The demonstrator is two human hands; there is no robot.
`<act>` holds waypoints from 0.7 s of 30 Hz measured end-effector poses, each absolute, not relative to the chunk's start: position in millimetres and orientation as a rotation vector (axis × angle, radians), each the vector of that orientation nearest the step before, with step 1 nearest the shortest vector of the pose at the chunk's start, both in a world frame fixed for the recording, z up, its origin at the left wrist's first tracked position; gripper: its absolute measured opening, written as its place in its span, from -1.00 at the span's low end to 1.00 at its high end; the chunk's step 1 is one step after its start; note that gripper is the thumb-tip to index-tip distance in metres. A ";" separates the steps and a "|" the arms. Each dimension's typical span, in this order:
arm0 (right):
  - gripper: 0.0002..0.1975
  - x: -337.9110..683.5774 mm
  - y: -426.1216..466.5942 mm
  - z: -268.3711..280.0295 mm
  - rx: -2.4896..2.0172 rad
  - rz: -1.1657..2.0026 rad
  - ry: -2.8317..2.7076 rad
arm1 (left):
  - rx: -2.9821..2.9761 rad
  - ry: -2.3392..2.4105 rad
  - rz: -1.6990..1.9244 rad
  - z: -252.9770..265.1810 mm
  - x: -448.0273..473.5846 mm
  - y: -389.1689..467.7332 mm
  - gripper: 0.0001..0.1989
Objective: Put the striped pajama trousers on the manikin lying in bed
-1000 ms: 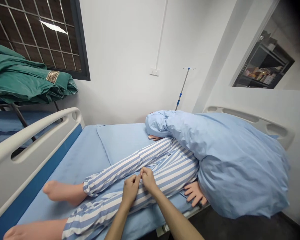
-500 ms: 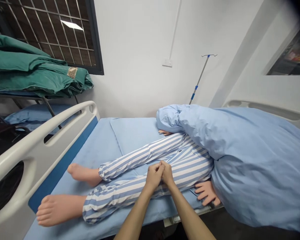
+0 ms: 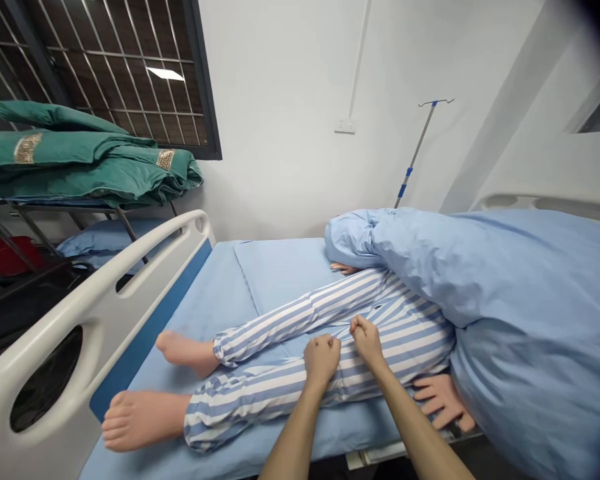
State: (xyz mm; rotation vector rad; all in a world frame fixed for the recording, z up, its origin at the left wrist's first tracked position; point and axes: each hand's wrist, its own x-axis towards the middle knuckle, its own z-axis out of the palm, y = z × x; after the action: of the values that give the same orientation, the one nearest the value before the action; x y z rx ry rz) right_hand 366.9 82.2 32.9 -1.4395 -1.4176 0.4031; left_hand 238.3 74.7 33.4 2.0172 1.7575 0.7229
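My left hand (image 3: 322, 360) is closed in a fist over the near thigh of a manikin in striped trousers (image 3: 275, 387). Just to its right, my right hand (image 3: 367, 339) is also a fist, a short gap apart from the left. Nothing shows sticking out of either fist. Whether they touch the cloth or hover above it I cannot tell. The manikin lies on its back, its bare feet (image 3: 145, 417) toward the left. A blue quilt (image 3: 525, 287) covers its upper body, and a manikin hand (image 3: 443, 400) pokes out from under the near edge.
A pale footboard (image 3: 75, 307) stands at the left end of the bed sheet (image 3: 285, 250). Behind it, folded green quilts (image 3: 100, 170) lie on a rack below a barred window. An IV pole (image 3: 416, 157) rises by the white wall at the back right.
My hands, clasped together before, have parted into two separate fists, the right one farther right. The view has shifted a little to the left.
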 end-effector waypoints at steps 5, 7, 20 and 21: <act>-0.87 392.7 83.5 27.9 -1.524 0.304 -1.413 | 1.992 1.738 0.803 32.2 237.9 74.6 -0.70; -0.86 390.6 83.0 25.3 -1.540 0.276 -1.417 | 1.927 1.736 0.846 35.5 239.8 75.7 -0.70; -0.85 390.6 92.2 23.2 -1.500 0.302 -1.233 | 1.741 1.151 1.025 30.7 292.8 82.8 -0.64; -0.85 392.3 93.3 24.2 -1.496 0.306 -1.235 | 1.756 1.141 1.015 29.1 292.5 82.8 -0.63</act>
State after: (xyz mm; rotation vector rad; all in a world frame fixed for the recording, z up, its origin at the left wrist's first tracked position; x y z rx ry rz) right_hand 392.3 93.3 24.2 -1.4963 -1.2352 0.3061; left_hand 292.5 82.8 29.1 1.7563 1.1414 1.0151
